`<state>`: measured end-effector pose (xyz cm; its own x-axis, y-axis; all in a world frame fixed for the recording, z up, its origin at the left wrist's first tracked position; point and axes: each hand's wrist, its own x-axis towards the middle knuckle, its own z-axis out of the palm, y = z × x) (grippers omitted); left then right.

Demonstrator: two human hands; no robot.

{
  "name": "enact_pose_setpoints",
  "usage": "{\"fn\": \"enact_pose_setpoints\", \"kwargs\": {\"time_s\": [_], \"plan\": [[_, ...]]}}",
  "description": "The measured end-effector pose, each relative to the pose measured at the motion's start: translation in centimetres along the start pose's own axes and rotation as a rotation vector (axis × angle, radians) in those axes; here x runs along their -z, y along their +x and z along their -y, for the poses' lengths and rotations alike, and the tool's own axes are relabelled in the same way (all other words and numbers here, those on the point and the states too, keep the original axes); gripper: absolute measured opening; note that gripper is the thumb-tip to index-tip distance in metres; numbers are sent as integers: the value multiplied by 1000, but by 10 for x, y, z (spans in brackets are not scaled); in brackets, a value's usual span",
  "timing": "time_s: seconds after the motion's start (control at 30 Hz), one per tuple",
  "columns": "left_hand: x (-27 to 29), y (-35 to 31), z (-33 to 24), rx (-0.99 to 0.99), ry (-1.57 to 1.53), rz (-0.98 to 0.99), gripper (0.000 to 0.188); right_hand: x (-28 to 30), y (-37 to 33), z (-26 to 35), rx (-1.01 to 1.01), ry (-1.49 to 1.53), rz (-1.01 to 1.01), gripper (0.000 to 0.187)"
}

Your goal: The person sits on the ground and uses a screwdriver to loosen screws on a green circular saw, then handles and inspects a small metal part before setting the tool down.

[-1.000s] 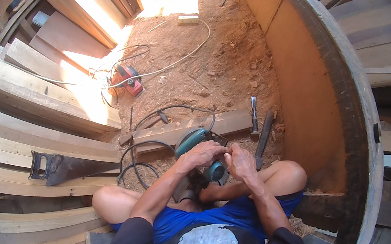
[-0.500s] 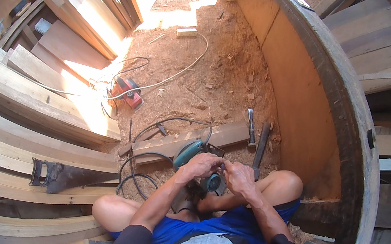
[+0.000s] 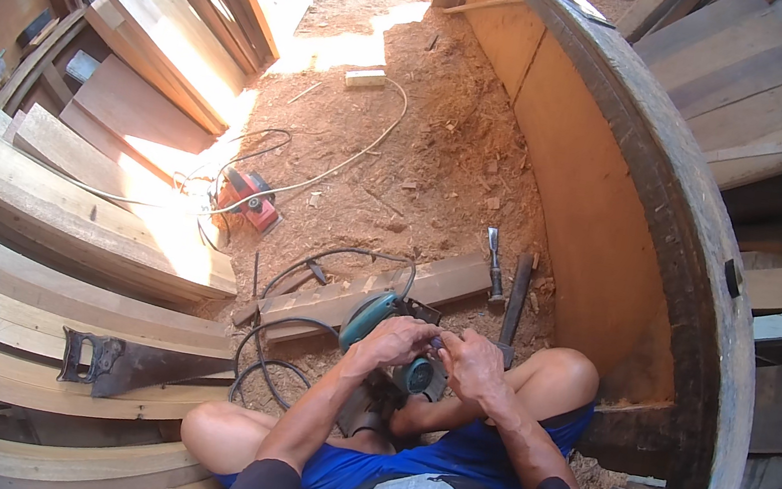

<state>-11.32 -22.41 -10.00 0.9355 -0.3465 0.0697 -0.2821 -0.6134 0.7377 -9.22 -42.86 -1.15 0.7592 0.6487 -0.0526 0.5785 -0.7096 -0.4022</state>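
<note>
My left hand [image 3: 397,341] and my right hand [image 3: 474,362] meet in front of me with fingers curled. Between their fingertips is a small dark purplish thing [image 3: 438,344], mostly hidden and too small to name. Just below and behind the hands sits a teal power tool, seemingly a circular saw [image 3: 363,320], between my crossed legs and partly covered by the left hand. Its black cord [image 3: 284,318] loops over the shavings on the left. Beyond the tool lies a wooden board [image 3: 451,280]. A chisel [image 3: 495,272] and a hammer [image 3: 515,309] lie past my right hand.
A handsaw [image 3: 140,367] rests on stacked planks [image 3: 20,290] at left. A red power tool [image 3: 252,200] with cords lies farther off on shavings. A curved wooden panel structure [image 3: 601,195] rises close on my right. A pale block [image 3: 364,79] lies far ahead.
The whole view has shifted slightly. Both hands stay together over the teal tool, with only a small change in how the fingers sit round the small dark thing.
</note>
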Motion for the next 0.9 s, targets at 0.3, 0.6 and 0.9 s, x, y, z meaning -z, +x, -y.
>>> {"fn": "enact_pose_setpoints", "kwargs": {"time_s": [0.3, 0.6, 0.9], "plan": [[2, 0, 7, -51, -36, -22, 28, 7, 8, 2, -156, 150, 212, 30], [2, 6, -2, -15, 81, -65, 26, 9, 11, 5, -302, 71, 142, 35], [-3, 6, 2, -69, 113, -7, 34, 1, 2, 4, -86, 139, -6, 34]]}}
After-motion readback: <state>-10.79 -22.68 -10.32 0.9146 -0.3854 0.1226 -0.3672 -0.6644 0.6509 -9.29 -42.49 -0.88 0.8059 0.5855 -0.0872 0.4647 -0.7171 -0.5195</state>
